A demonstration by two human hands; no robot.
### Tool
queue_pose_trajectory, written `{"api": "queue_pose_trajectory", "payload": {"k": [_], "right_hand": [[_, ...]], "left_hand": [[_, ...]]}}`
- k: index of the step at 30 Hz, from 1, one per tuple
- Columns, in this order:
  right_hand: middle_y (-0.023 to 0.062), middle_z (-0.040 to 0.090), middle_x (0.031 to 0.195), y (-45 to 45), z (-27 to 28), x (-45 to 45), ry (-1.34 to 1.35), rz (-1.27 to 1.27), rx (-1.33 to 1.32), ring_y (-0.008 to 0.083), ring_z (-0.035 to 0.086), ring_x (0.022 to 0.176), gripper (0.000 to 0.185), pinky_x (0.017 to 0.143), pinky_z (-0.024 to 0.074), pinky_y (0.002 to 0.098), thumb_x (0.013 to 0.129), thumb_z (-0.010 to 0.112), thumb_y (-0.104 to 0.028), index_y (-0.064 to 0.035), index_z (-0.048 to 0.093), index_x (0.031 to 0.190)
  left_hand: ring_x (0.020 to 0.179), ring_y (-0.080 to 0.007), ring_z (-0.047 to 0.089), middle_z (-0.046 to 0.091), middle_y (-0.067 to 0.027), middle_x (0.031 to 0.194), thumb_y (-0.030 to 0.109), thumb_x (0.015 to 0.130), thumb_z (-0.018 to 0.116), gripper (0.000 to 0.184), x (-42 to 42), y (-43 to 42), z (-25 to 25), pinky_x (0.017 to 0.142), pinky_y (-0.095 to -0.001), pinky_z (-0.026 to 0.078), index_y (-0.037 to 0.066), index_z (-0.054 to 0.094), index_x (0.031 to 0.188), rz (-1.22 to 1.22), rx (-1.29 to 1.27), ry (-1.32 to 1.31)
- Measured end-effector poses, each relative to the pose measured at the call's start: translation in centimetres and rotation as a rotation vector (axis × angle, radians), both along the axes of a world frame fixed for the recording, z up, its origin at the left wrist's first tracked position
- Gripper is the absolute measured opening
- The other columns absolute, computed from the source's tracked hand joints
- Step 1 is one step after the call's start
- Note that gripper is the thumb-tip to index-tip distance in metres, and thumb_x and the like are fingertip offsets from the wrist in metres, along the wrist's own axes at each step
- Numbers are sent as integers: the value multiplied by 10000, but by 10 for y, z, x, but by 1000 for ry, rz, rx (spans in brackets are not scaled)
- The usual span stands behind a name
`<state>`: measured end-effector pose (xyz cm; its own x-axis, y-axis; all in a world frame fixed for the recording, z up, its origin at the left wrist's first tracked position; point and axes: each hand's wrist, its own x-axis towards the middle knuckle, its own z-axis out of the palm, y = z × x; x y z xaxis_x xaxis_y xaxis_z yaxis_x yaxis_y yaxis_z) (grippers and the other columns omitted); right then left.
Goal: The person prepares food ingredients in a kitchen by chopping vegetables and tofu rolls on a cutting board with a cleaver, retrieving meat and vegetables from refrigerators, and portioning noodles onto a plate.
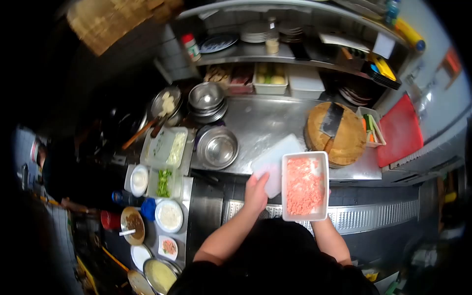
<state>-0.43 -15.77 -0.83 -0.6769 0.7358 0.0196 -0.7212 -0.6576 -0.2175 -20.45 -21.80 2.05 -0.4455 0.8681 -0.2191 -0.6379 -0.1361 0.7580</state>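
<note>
A white rectangular container [305, 186] filled with pink minced meat is held up in front of my body. My right hand [327, 216] is mostly hidden beneath and behind it, with its fingers barely showing at the container's right side. My left hand [256, 193] grips the lower left edge of a translucent white lid [285, 152], thumb on top. The lid slants up toward the counter, just left of the container, which covers part of it.
Behind is a steel counter [260, 118] with stacked metal bowls [206, 96] and a round wooden block [319, 115] bearing a cleaver [332, 119]. Food containers and bowls line the left side. A red board [400, 130] stands at right, and a shelf [221, 55] runs overhead.
</note>
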Motion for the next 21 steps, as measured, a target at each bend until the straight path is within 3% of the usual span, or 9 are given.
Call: {"api": "queue_pose_trajectory", "payload": {"k": [1, 3, 4, 7, 9, 10, 12, 15, 21], "right_hand": [[152, 485, 1476, -1, -10, -1, -45, -22, 29, 348, 510, 1321, 1004, 1089, 459, 516, 760, 764, -594, -75, 362, 1519], [123, 437, 1519, 1, -25, -8, -121, -86, 103, 333, 471, 1359, 1039, 1122, 429, 514, 768, 735, -673, -111, 326, 1540], [133, 427, 1526, -5, -3, -20, -162, -152, 118, 338, 474, 1359, 1023, 1119, 435, 516, 770, 747, -642, -124, 323, 1544], [167, 502, 1446, -17, 49, -57, -104, -75, 120, 335, 527, 1301, 921, 1058, 488, 485, 789, 711, -529, -51, 376, 1502], [186, 514, 1429, -13, 6, -31, -249, -44, -61, 329, 536, 1291, 901, 1049, 490, 472, 797, 661, -554, -37, 396, 1487], [195, 521, 1419, -9, -25, -17, -320, -72, -148, 327, 542, 1284, 895, 1046, 490, 469, 800, 639, -564, -31, 405, 1480], [205, 537, 1399, -14, -51, -14, -331, -185, -198, 332, 554, 1265, 887, 1046, 486, 472, 800, 626, -565, -25, 418, 1472], [204, 553, 1377, -26, -6, -20, -205, -236, -94, 340, 571, 1237, 880, 1053, 478, 473, 796, 632, -556, -24, 428, 1466], [210, 546, 1390, -37, -7, 34, -116, -369, -67, 353, 575, 1234, 905, 1077, 457, 467, 787, 655, -548, -21, 410, 1480]], "left_hand": [[1195, -227, 608, 625, -139, 1308, 31, 996, 555, 378, -10, 1, 4, 1037, -352, 460, -24, 547, 1370, 2, -8, 53], [1197, -241, 620, 631, -166, 1315, 30, 1004, 530, 338, -29, -1, 23, 1026, -349, 476, -36, 582, 1331, -85, 7, 687], [1261, -282, 587, 608, -204, 1348, -15, 974, 513, 370, -30, -4, 58, 1067, -367, 456, -44, 575, 1338, -54, 100, 945], [1291, -382, 542, 589, -244, 1338, -56, 823, 584, 493, -40, 2, 71, 1114, -481, 412, -32, 594, 1315, -366, 438, 1534], [1231, -419, 562, 598, -248, 1299, -103, 723, 556, 526, -29, -7, 91, 1091, -499, 431, -66, 614, 1245, -445, 523, 1610], [1281, -403, 536, 585, -241, 1329, -27, 803, 606, 468, -24, -11, 95, 1111, -527, 387, -32, 602, 1271, -502, 505, 1612], [1307, -423, 506, 548, -251, 1372, -38, 806, 594, 507, -9, -16, 91, 1122, -556, 360, -43, 563, 1313, -591, 472, 1759], [1332, -432, 478, 526, -263, 1391, -57, 771, 583, 571, 12, -18, 93, 1140, -542, 342, -45, 541, 1340, -667, 496, 1802], [1375, -441, 430, 468, -291, 1449, 1, 803, 652, 611, 56, -5, 103, 1156, -499, 324, -44, 502, 1394, -927, 583, 1665]]}}
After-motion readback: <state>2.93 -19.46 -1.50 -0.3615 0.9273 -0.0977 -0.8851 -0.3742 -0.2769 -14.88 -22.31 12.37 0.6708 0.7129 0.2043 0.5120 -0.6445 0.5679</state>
